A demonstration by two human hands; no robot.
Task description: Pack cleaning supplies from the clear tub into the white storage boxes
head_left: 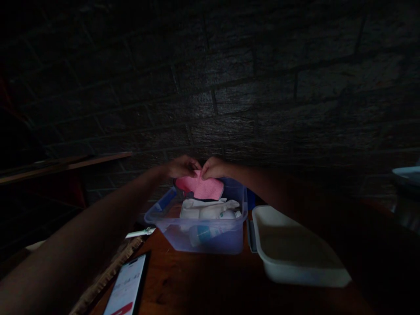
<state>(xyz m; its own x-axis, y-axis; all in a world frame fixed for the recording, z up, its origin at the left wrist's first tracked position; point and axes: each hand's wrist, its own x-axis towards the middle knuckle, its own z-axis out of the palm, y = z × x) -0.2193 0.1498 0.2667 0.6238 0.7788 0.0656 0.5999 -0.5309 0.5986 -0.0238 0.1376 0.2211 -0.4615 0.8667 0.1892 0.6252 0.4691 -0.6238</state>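
Both my hands reach out over a clear plastic box (170, 234) on a wooden table. My left hand (181, 166) and my right hand (214, 168) pinch the top edge of a pink cloth (201, 188) and hold it just above the far side of the box. Their fingertips nearly touch each other. Inside the box lie white packets (210, 209) and a bottle with a blue-green label (205, 232).
A white lid or tray (295, 249) lies upside up right of the box. A lit phone (126, 288) lies at the table's near left, beside a woven mat edge (108, 271). A dark brick wall stands behind. A pale object (407, 175) sits far right.
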